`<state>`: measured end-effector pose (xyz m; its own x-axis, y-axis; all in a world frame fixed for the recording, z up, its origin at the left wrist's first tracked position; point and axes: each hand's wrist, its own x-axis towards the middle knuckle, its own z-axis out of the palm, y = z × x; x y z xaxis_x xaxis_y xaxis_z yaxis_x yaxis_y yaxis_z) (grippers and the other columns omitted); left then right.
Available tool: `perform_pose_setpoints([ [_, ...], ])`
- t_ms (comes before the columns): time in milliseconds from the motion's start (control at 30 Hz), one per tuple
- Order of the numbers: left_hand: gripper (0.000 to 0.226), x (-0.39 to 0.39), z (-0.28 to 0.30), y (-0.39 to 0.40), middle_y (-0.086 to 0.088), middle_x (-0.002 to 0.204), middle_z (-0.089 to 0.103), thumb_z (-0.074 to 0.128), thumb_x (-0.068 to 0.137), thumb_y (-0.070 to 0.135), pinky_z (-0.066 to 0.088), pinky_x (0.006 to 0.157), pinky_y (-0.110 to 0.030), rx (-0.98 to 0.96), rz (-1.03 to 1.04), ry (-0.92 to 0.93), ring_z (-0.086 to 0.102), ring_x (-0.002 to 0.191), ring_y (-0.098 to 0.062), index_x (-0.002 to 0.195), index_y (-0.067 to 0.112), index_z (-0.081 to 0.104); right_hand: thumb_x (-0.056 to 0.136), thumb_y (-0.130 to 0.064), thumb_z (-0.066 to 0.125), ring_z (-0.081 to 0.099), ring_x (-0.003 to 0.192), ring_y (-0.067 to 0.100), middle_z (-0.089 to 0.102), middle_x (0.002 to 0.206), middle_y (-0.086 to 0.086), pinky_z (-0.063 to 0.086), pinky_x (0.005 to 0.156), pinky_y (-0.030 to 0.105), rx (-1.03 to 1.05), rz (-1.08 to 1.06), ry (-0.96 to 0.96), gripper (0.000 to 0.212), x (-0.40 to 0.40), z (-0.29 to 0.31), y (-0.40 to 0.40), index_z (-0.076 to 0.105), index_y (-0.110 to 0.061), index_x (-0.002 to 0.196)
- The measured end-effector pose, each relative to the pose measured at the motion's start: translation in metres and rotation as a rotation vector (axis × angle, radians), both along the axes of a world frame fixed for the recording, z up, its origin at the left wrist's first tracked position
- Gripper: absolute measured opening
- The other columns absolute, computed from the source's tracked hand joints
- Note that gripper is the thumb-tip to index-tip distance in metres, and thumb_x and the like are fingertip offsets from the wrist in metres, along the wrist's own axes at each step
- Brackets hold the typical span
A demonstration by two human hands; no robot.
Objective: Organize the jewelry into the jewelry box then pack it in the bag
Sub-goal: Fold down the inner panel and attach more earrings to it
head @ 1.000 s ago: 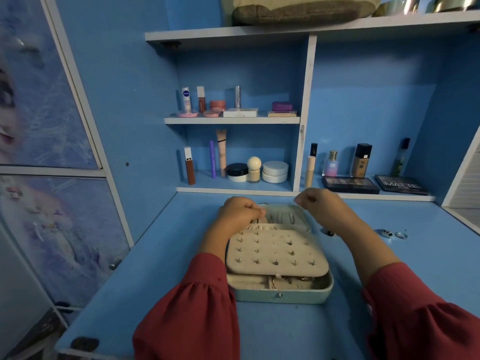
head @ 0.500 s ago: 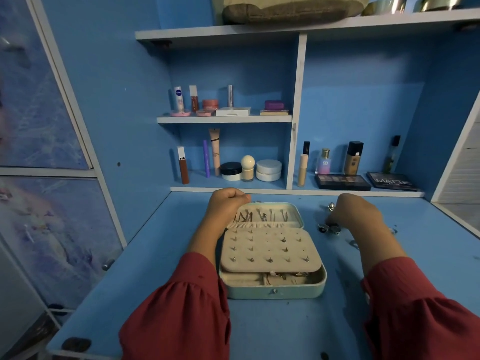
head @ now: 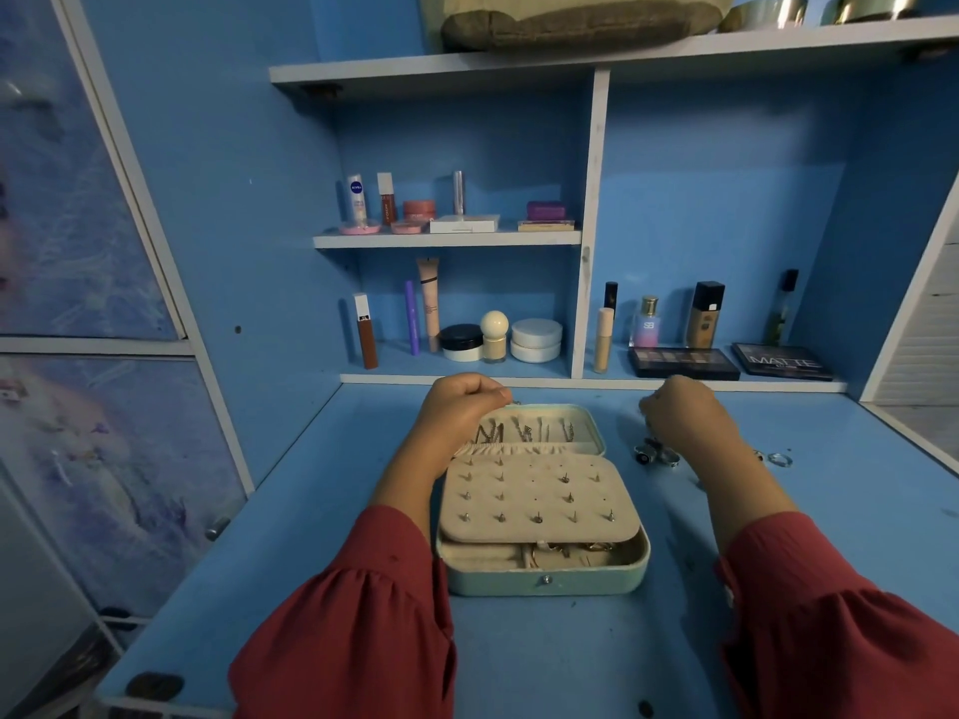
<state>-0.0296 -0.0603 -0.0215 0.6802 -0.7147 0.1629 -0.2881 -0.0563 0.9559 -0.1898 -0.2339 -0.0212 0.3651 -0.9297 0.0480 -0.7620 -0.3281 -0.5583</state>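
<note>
Those rings (head: 655, 454) right of centre look tiny, hard and slippery, so pinch by the band; right hand (head: 685, 415) hovers curled above them, left hand (head: 462, 407) fisted at the jewelry box (head: 545, 578) lid edge, can't tell what either holds.

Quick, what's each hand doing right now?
Left hand: fingers curled at the far rim of the jewelry box; whether it holds anything cannot be told.
Right hand: curled above the rings; cannot tell.
</note>
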Motion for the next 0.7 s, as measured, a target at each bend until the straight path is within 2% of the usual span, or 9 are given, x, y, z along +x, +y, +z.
perform_pose_setpoints([
  [100, 0.007, 0.001, -0.001, 0.000, 0.002, 0.089, 0.071, 0.066, 0.088, 0.017, 0.048, 0.077, -0.022, -0.014, 0.001, 0.012, 0.064, 0.090, -0.011, 0.085, 0.014, 0.072, 0.095, -0.013, 0.046, 0.053, 0.066, 0.027, 0.066, 0.081, 0.019, 0.038, 0.057, 0.030, 0.090, 0.015, -0.304, 0.026, 0.006, 0.001, -0.001, 0.060, 0.004, 0.081],
  [233, 0.010, 0.002, -0.001, 0.000, 0.001, 0.091, 0.073, 0.065, 0.088, 0.017, 0.048, 0.081, -0.023, -0.044, -0.019, 0.041, 0.066, 0.090, -0.009, 0.090, 0.010, 0.072, 0.099, -0.017, 0.045, 0.062, 0.067, 0.016, 0.066, 0.079, 0.006, 0.046, 0.062, 0.028, 0.084, 0.117, -0.656, 0.021, 0.009, 0.008, 0.015, 0.060, -0.006, 0.090],
  [333, 0.011, 0.001, 0.000, 0.000, 0.002, 0.094, 0.074, 0.066, 0.088, 0.017, 0.047, 0.079, -0.017, -0.071, -0.060, 0.040, 0.067, 0.092, -0.006, 0.094, 0.009, 0.072, 0.098, -0.015, 0.051, 0.066, 0.066, 0.012, 0.068, 0.079, 0.006, 0.050, 0.059, 0.024, 0.250, 0.226, -0.856, 0.015, 0.012, 0.013, 0.027, 0.060, -0.009, 0.089],
  [467, 0.018, -0.002, 0.001, 0.000, 0.002, 0.100, 0.074, 0.070, 0.085, 0.015, 0.049, 0.085, -0.014, -0.110, -0.164, 0.047, 0.067, 0.099, -0.005, 0.102, 0.011, 0.073, 0.095, -0.013, 0.055, 0.069, 0.065, 0.011, 0.071, 0.078, 0.006, 0.054, 0.056, 0.019, 0.457, 0.399, -0.927, 0.009, 0.017, 0.018, 0.043, 0.060, -0.006, 0.093],
  [567, 0.023, -0.006, 0.001, -0.001, 0.002, 0.099, 0.074, 0.072, 0.082, 0.010, 0.050, 0.082, -0.012, -0.103, -0.224, 0.041, 0.068, 0.095, -0.005, 0.104, 0.014, 0.071, 0.094, -0.011, 0.057, 0.070, 0.066, 0.012, 0.071, 0.077, 0.007, 0.054, 0.056, 0.019, 0.528, 0.492, -0.943, 0.005, 0.021, 0.019, 0.054, 0.059, -0.007, 0.092],
  [700, 0.023, -0.008, 0.001, -0.001, -0.002, 0.092, 0.074, 0.073, 0.079, 0.004, 0.052, 0.080, -0.015, -0.098, -0.236, 0.014, 0.070, 0.088, -0.009, 0.102, 0.005, 0.070, 0.090, -0.008, 0.061, 0.070, 0.065, 0.013, 0.072, 0.075, 0.008, 0.056, 0.056, 0.020, 0.570, 0.554, -0.961, 0.008, 0.024, 0.019, 0.063, 0.058, -0.005, 0.098],
])
